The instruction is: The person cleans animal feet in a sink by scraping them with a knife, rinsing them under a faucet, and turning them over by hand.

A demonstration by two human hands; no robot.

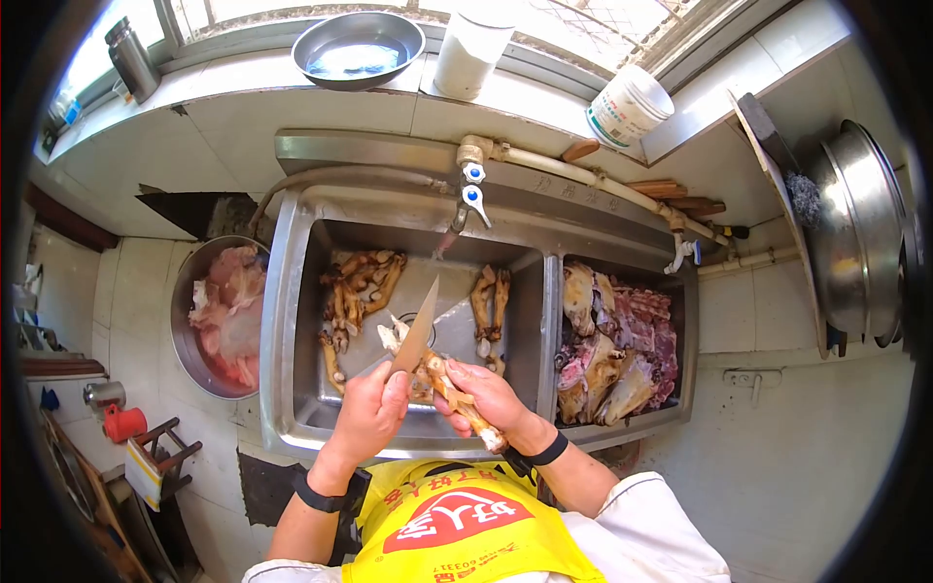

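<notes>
My left hand (375, 408) is closed on a knife (418, 328), its blade pointing up and away over the left basin (428, 228) of the steel sink. In my right hand (491, 396) is a long animal foot (474, 418), its lower end sticking out toward my apron and its upper part lying beside the blade. Browned feet (364, 287) are piled at the left of the basin, and a few others (490, 296) lie along its right side. The right basin holds heads and red meat (622, 340).
A metal pot (183, 335) of pale meat stands left of the sink. Taps (473, 194) rise at the back edge. On the sill are a steel bowl (358, 49) and white buckets (630, 105). Large pans (860, 233) hang at right; a small stool (165, 462) stands lower left.
</notes>
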